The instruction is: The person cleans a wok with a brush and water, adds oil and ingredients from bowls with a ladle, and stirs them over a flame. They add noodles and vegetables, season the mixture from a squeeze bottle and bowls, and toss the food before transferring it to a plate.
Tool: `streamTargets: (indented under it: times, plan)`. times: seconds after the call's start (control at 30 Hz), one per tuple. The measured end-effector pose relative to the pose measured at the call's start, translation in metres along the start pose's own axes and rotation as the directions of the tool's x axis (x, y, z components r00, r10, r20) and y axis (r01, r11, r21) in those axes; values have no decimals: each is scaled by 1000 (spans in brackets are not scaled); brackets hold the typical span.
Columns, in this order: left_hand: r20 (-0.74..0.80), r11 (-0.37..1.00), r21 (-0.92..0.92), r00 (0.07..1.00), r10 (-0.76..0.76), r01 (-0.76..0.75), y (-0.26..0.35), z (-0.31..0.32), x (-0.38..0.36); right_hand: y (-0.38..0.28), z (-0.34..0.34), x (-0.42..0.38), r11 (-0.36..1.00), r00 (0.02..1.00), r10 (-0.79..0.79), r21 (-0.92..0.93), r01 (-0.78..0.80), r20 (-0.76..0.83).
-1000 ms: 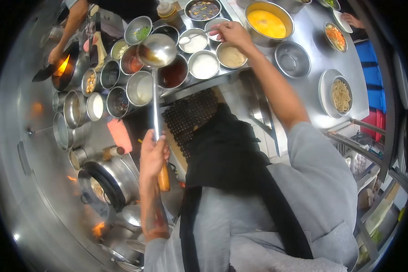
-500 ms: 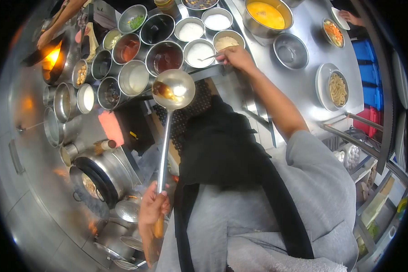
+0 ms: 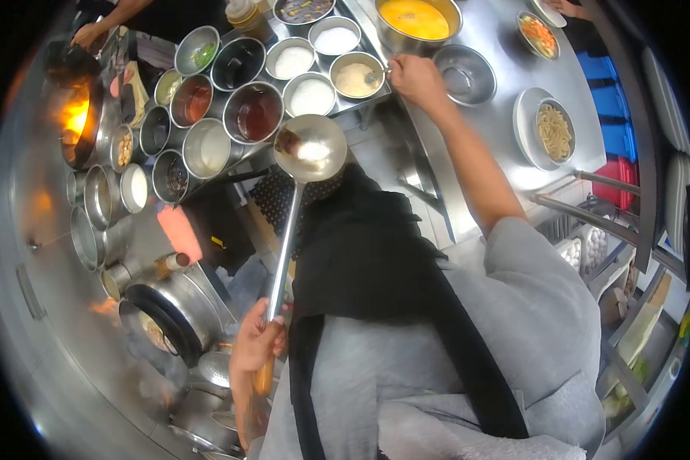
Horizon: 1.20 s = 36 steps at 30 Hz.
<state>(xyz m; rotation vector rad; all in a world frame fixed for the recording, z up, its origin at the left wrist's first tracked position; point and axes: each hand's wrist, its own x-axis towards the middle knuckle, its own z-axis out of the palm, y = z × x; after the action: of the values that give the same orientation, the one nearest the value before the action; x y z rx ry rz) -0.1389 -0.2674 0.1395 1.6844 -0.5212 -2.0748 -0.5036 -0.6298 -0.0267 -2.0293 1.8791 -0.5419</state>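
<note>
My left hand [image 3: 261, 337] is closed around the wooden-ended handle of a large metal ladle [image 3: 314, 149]. A little dark brown liquid lies in the ladle's bowl. Pinched in my right hand [image 3: 418, 79] is a small spoon [image 3: 372, 77], its tip at the tan powder in a metal bowl [image 3: 356, 94]. Beside that bowl stand bowls of white granules, one in front [image 3: 310, 108] and another behind [image 3: 336, 53]. A pot of dark red sauce [image 3: 254, 113] sits just beyond the ladle.
A wok with flames [image 3: 75, 123] burns at the far left, near another person's hand [image 3: 88, 35]. On the steel counter to the right are a pot of orange liquid [image 3: 415, 34], a metal bowl [image 3: 464, 75] and a bowl of noodles [image 3: 554, 133]. Another hand [image 3: 563, 7] shows top right.
My right hand has brought the spoon from the white granules over to the tan powder bowl. The ladle stays in my left hand, and the camera view has shifted somewhat.
</note>
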Motion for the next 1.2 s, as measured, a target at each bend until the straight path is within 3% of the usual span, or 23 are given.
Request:
streamTargets:
  times: [0.17,0.23,0.27,0.33,0.43,0.47,0.53,0.67,0.73,0.77,0.8,0.9,0.97,1.0,1.03,1.07,1.1,1.13,1.17,1.2]
  plan:
    - [2,997,54,999,-48,48,7,6,-1,27,49,7,999,1000,21,39,-20,-9]
    - [-3,996,73,999,-46,46,8,6,0,33,60,9,928,988,129,342,-149,81]
    - [-4,996,74,999,-47,47,10,7,1,39,62,9,927,988,130,344,-150,81]
    - [-16,997,70,999,-30,31,16,9,1,36,53,7,741,924,261,556,-376,278]
    - [-17,1000,24,1000,8,-7,17,6,8,47,51,6,639,902,275,638,-430,333]
    - [-18,1000,24,1000,12,-11,22,6,10,51,50,5,640,904,273,639,-426,330]
    - [-57,998,51,998,26,-23,38,10,17,41,30,-3,501,902,331,758,-418,278]
    - [-41,993,68,995,95,-92,53,7,40,4,-16,-17,456,937,272,828,-327,220]
    - [-11,997,-26,998,67,-67,59,5,48,-19,-29,-23,701,991,132,704,-111,25]
    - [-14,998,-13,998,69,-69,63,5,50,-19,-22,-22,879,982,100,476,-11,-161]
    - [-12,997,-8,997,73,-73,65,5,47,-12,-9,-21,879,981,101,476,-10,-167]
    - [-2,996,-36,997,78,-78,74,5,35,18,36,-32,993,992,109,-28,-111,-56]
    - [51,994,-75,995,84,-80,88,2,25,-7,15,-66,998,966,23,-48,-36,-256]
    - [57,993,-63,993,105,-101,100,3,29,-22,1,-82,995,974,63,-65,-79,-219]
    - [66,991,-52,989,129,-126,113,5,34,-42,-16,-96,976,975,216,-4,-217,-50]
    - [78,988,-43,985,151,-148,126,11,40,-52,-25,-109,954,968,192,202,-223,160]
    - [43,980,37,981,192,-193,147,29,54,-89,-69,-113,854,823,135,356,-379,552]
    - [79,962,-23,959,273,-272,160,47,76,-90,-55,-125,697,705,-58,535,-478,707]
    - [172,934,-126,920,353,-335,167,63,109,-108,-67,-132,383,600,-245,644,-662,762]
    - [214,847,-160,820,531,-507,167,89,145,-125,-85,-135,145,586,-327,652,-744,742]
